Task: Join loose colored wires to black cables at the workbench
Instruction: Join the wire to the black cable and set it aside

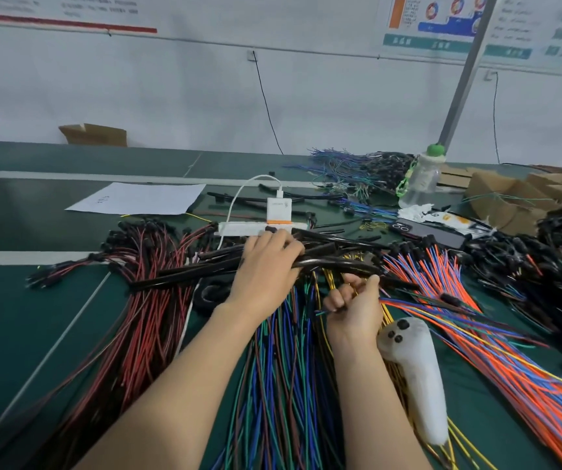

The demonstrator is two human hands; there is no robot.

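On a green workbench (18,317), the left hand (266,262) grasps black cables (188,273) stretching toward nine o'clock, while the right hand (354,305), at its four o'clock, pinches thin yellow wires (327,278) beside colored wires (273,368) fanning toward six o'clock.

Two hands are showing, left hand (266,266) and right hand (354,308). One power strip (239,228) is carrying one charger (279,209). Left of it one paper sheet (140,198) is lying; right of it one bottle (420,179) is standing; nearer than it one pile of black cables (327,262), one bunch of yellow wires (329,277) and one controller (412,368) are lying.
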